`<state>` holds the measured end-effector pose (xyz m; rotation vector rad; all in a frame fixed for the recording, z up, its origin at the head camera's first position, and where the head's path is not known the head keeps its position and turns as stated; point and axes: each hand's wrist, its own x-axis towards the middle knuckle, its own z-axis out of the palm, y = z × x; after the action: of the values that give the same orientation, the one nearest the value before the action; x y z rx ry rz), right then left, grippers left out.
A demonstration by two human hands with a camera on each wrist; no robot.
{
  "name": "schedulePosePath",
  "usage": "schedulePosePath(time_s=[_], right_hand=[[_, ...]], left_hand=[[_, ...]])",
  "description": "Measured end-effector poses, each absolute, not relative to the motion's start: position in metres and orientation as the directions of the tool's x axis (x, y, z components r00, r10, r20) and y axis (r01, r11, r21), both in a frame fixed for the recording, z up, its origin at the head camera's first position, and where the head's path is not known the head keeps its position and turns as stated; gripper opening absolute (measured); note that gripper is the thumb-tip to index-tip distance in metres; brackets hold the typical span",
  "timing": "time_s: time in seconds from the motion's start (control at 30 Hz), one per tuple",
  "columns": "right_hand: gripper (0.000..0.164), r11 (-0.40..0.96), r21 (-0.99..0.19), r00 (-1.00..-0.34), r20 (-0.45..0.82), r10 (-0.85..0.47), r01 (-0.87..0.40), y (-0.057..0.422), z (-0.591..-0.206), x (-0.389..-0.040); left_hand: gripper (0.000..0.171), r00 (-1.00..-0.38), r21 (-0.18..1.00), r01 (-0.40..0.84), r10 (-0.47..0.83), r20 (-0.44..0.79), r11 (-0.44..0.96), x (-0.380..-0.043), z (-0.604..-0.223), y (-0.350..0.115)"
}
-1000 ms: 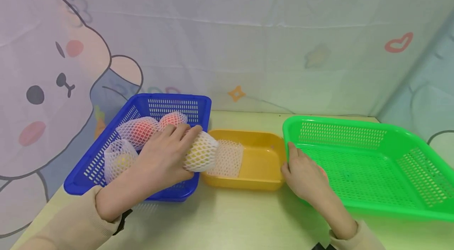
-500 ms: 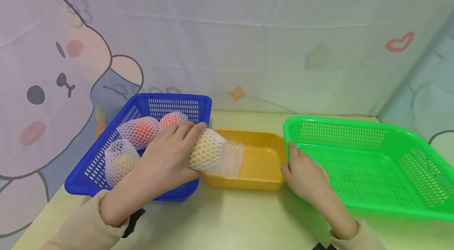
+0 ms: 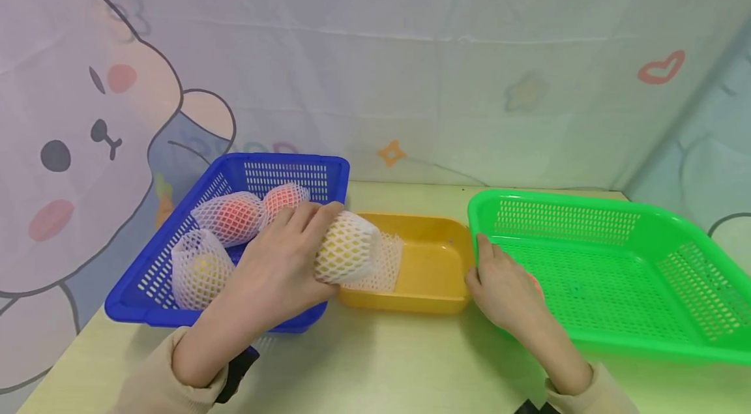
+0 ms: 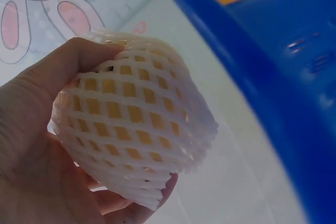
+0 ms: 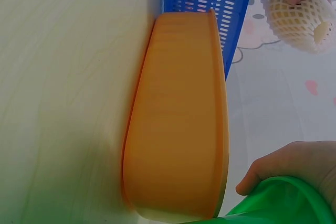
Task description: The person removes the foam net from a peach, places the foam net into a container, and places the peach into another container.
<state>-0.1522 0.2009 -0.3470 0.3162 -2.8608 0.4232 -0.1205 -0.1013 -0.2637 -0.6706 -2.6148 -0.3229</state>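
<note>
The netted yellow fruit [image 3: 346,250] is clasped in the curled left hand [image 3: 281,261] at the right edge of the blue basket [image 3: 336,180], slightly farther right than a second ago. By it, the foam net [image 3: 390,261] in the orange tray [image 3: 431,270] is partly hidden. Two red fruits [image 3: 239,217] are contained in the blue basket. The green basket's [image 3: 587,283] rim is gripped by the right hand [image 3: 506,283], behind which a red thing [image 3: 536,285] is mostly concealed.

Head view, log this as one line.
left hand: holds netted yellow fruit; right hand: grips green basket; yellow tray: white netting; blue basket: other netted fruits
</note>
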Motion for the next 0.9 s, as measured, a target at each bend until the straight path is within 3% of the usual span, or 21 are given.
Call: schedulePosePath(time_s=[0.27, 0.9], right_hand=[[0.056, 0.937, -0.249, -0.950, 0.255, -0.180, -0.244, 0.202, -0.346, -0.151], [0.060, 0.941, -0.256, -0.958, 0.239, -0.158, -0.219, 0.200, -0.345, -0.151]], left_hand=[[0.090, -0.807, 0.162, 0.495, 0.382, 0.450, 0.854, -0.120, -0.270, -0.096], [0.086, -0.781, 0.133, 0.506, 0.387, 0.490, 0.852, -0.123, -0.282, -0.086]])
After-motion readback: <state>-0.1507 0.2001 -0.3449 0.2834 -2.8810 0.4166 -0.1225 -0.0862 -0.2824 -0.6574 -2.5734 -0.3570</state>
